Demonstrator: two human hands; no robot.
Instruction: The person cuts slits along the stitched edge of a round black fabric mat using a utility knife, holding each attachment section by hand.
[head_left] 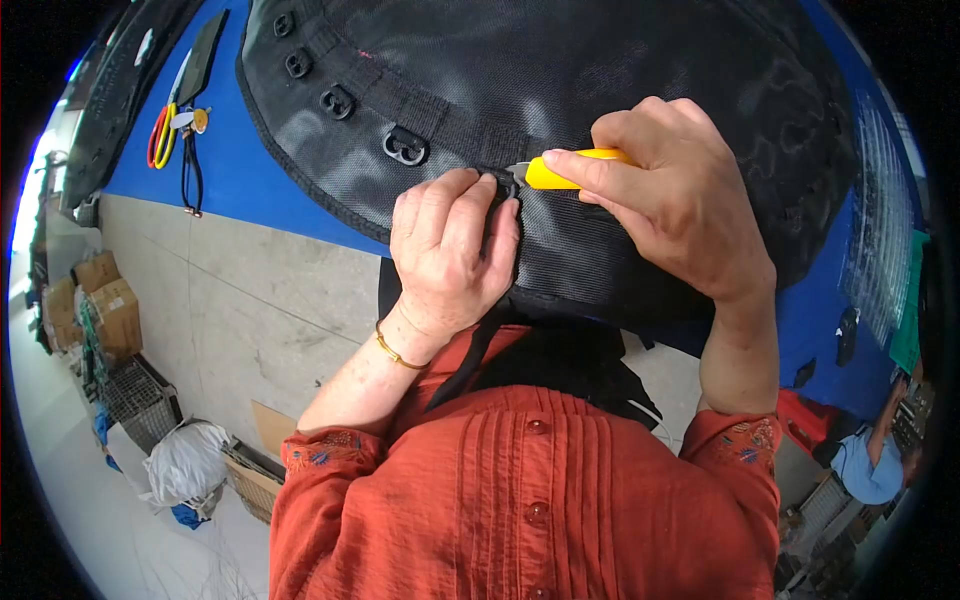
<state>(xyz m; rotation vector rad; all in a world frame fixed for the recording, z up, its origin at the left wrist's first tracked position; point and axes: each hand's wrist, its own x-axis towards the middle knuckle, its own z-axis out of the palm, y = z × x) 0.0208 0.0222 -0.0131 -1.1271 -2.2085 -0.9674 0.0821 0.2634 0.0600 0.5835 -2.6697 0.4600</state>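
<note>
Blue table (232, 165) here, and look, a big black cloth (650, 60) sprawls right across it! Out left, scissors (172, 108) with red-and-yellow handles, a looped black cord (189, 145) just beside; clear plastic (878, 215) at right.

Left hand (455, 240) with curled fingers (430, 212), right hand (675, 200) gripping, thumb (592, 171) extended, forearms (355, 385) stretched forward

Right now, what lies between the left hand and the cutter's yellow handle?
In the head view, the metal blade lies between the left hand and yellow handle, over black fabric.
</note>
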